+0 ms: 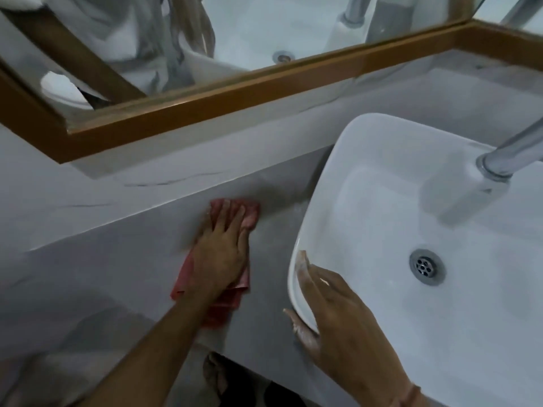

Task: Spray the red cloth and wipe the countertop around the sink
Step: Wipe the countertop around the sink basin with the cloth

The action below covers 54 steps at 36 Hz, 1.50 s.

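Observation:
My left hand [221, 248] lies flat on the red cloth [249, 214], pressing it onto the grey marble countertop [132, 268] just left of the white vessel sink [382, 183]. The cloth reaches the back wall edge and sticks out beyond my fingertips and below my wrist. My right hand [338, 312] grips the near left rim of the sink, thumb and fingers wrapped over its edge. No spray bottle is in view.
A chrome faucet [511, 154] reaches over the basin from the right, and the drain [424, 267] sits in the basin floor. A wood-framed mirror [205, 92] hangs on the back wall above the counter. The counter's front edge runs near my left forearm.

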Available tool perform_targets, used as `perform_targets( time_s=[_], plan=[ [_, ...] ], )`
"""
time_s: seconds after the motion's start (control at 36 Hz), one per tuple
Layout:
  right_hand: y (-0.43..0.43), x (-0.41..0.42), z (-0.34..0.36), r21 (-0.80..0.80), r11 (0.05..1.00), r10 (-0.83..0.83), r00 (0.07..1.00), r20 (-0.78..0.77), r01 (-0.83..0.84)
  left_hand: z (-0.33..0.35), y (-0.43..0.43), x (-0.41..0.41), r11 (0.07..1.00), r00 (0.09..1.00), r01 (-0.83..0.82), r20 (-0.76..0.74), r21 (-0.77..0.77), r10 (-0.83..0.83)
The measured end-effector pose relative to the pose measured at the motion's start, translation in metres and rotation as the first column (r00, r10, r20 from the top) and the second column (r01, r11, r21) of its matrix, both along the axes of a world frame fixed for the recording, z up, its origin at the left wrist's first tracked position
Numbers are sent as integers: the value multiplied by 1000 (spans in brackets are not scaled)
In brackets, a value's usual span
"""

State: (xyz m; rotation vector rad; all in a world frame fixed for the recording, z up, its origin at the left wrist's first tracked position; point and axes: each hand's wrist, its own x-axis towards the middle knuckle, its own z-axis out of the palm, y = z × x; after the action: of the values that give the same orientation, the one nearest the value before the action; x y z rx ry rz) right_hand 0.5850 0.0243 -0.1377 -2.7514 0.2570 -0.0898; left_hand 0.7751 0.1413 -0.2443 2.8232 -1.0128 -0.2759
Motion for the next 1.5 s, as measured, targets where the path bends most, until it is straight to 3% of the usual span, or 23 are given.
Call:
perform_targets(
  time_s=[0.06, 0.17, 0.22, 0.31, 0.36, 0.44, 0.5, 0.56, 0.61, 0.69, 0.72, 0.83, 0.97, 1.08, 1.14, 1.19, 1.22, 1.33, 1.39, 1.5],
  plan=[
    [1, 0, 0, 8, 1000, -2, 1000, 15, 1, 4, -16, -13, 998, 998, -56, -11, -37, 56],
    [2, 0, 9, 77, 996, -45, 997, 69, 40, 9, -5, -53, 997, 995, 75, -62, -21, -76],
    [5, -7, 14, 35, 997, -79, 973, 215, 74, 13, 10, -68, 995, 984, 66, -161, -70, -76],
    [21, -31, 10, -45, 988, -100, 834, 543, 148, 29, 22, -68, 932, 918, -271, -356, -240, 175],
    [47, -44, 1, 23, 990, -129, 804, 581, 142, 36, 22, -53, 890, 881, -404, -352, -211, 316],
    [88, -46, -20, 137, 978, -197, 908, 368, 157, 41, 8, -29, 876, 830, -476, -369, -76, 419],
    [105, -35, -37, 297, 909, -350, 923, 159, 294, 40, -7, -20, 864, 777, -504, -435, 4, 456],
    [119, -22, -51, 405, 783, -507, 862, -26, 473, 42, -17, -14, 855, 716, -518, -525, 41, 459],
    [124, -9, -64, 447, 681, -599, 792, -117, 580, 41, -22, -7, 777, 591, -628, -677, -45, 439],
    [125, 10, -78, 383, 621, -675, 715, -183, 684, 48, -11, -2, 669, 330, -736, -917, -101, 223],
    [124, 16, -82, 359, 623, -679, 708, -191, 695, 49, -4, -1, 679, 307, -726, -936, -111, 175],
    [125, 35, -89, 310, 664, -672, 725, -150, 680, 57, 24, -5, 754, 421, -624, -901, -204, 104],
    [130, 30, -93, 296, 608, -687, 675, -270, 737, 65, 57, -11, 767, 347, -593, -937, -246, -32],
    [150, 15, -88, 308, 572, -671, 650, -357, 760, 77, 79, -18, 827, 344, -490, -933, -276, -107],
    [164, 1, -82, 422, 480, -688, 629, -363, 769, 88, 88, -26, 867, 340, -388, -923, -313, -182],
    [178, -17, -75, 638, 257, -727, 580, -367, 726, 102, 94, -35, 892, 296, -293, -920, -344, -257],
    [185, -27, -71, 720, 150, -741, 560, -371, 677, 109, 95, -39, 901, 263, -251, -921, -354, -288],
    [208, -64, -60, 867, -91, -824, 451, -341, 490, 138, 82, -64, 912, 76, -109, -918, -396, -390],
    [216, -88, -53, 898, -156, -879, 357, -316, 413, 148, 68, -84, 916, 28, -79, -919, -394, -393],
    [232, -136, -39, 900, -230, -929, 192, -317, 371, 161, 42, -135, 902, 16, 41, -902, -431, -432]
  ],
)
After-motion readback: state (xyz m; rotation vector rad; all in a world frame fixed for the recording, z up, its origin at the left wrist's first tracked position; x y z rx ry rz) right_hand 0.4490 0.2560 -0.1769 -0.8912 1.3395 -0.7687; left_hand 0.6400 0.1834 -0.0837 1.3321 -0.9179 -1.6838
